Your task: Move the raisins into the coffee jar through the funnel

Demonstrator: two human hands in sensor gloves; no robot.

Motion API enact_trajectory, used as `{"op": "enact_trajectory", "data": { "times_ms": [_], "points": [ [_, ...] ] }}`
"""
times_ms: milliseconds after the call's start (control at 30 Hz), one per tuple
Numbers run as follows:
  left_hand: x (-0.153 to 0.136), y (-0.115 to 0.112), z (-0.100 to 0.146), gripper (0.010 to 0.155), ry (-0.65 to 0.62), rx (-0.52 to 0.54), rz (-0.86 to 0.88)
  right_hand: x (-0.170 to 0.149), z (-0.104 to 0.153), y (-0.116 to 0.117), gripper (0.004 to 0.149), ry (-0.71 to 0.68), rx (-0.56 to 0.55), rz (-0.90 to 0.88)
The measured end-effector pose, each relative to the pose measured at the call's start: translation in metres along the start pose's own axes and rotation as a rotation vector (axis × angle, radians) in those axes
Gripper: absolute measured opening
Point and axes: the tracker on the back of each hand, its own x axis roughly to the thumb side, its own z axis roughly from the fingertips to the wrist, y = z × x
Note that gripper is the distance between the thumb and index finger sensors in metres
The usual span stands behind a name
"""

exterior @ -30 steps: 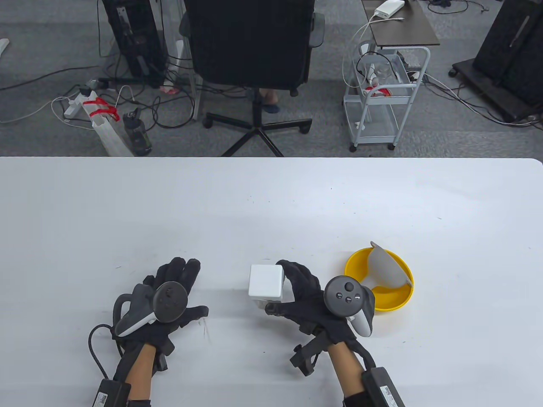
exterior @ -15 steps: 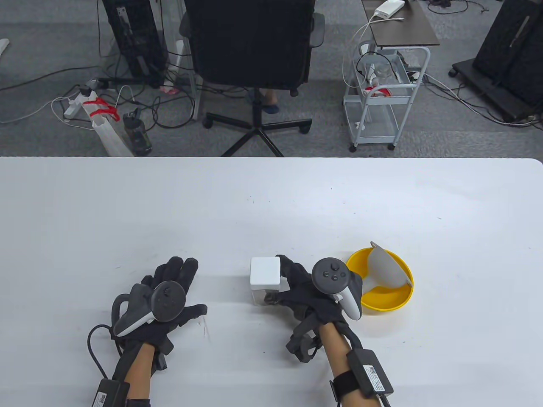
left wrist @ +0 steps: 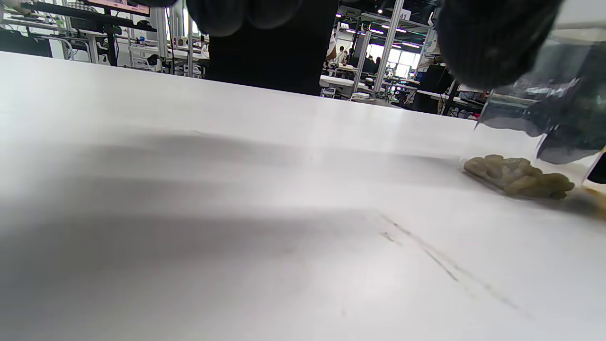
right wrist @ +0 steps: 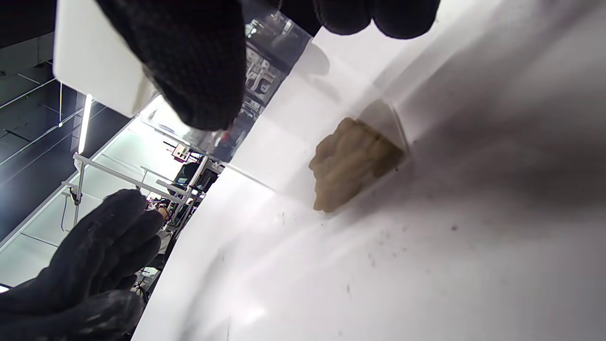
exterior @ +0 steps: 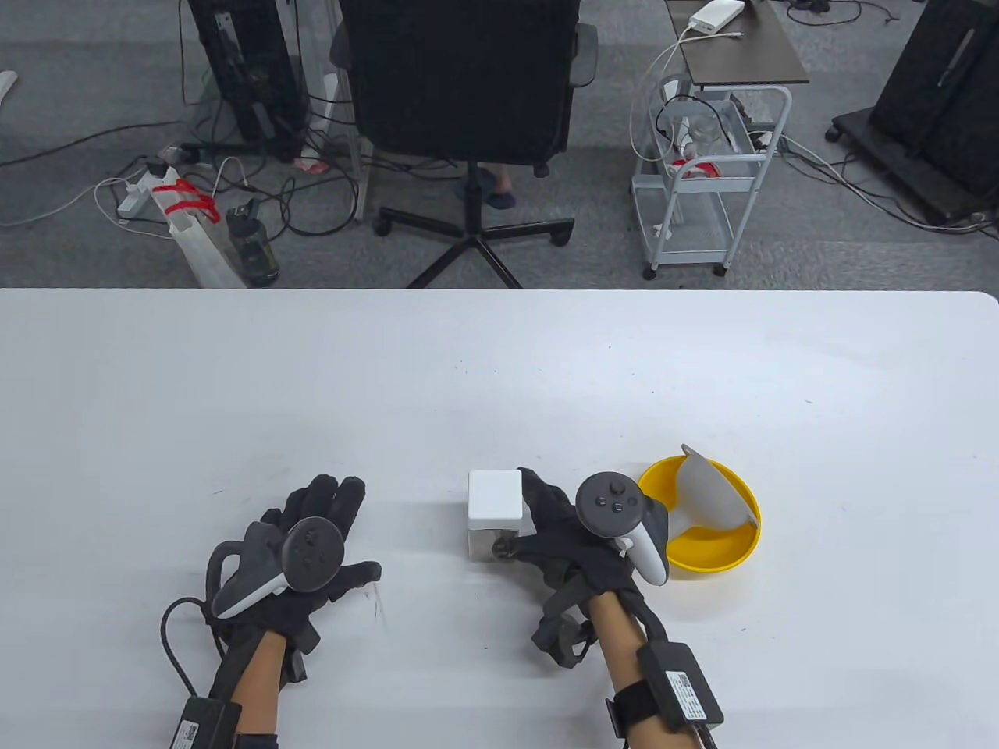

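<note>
On the white table [exterior: 499,374], the right hand [exterior: 574,538] grips the jar [exterior: 496,511]; the left hand [exterior: 312,546] lies flat, fingers spread; an office chair [exterior: 460,94] stands behind.

Beyond my white table [exterior: 499,367] — grey carpet, a black office chair [exterior: 460,86] at centre. I note a white wire cart [exterior: 698,179] to its right, under a brown side table [exterior: 741,47]. At left: a dark bottle [exterior: 251,242], a power strip [exterior: 136,195] — cables tangled around both.

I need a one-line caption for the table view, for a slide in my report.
Right hand grips a lidded clear jar beside a yellow bowl holding a grey funnel; left hand rests open.
</note>
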Motion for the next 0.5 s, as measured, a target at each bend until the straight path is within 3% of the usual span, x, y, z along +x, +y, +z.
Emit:
{"op": "enact_trajectory", "data": {
  "times_ms": [233, 500],
  "points": [
    [0.001, 0.0, 0.0, 0.097, 0.002, -0.006, -0.006, 0.015, 0.021, -0.016, 0.1, -0.042, -0.054, 0.218],
    [0.001, -0.001, 0.0, 0.096, 0.013, -0.003, -0.026, 0.027, 0.062, -0.046, 0.102, -0.077, -0.286, 0.394]
  ]
}}
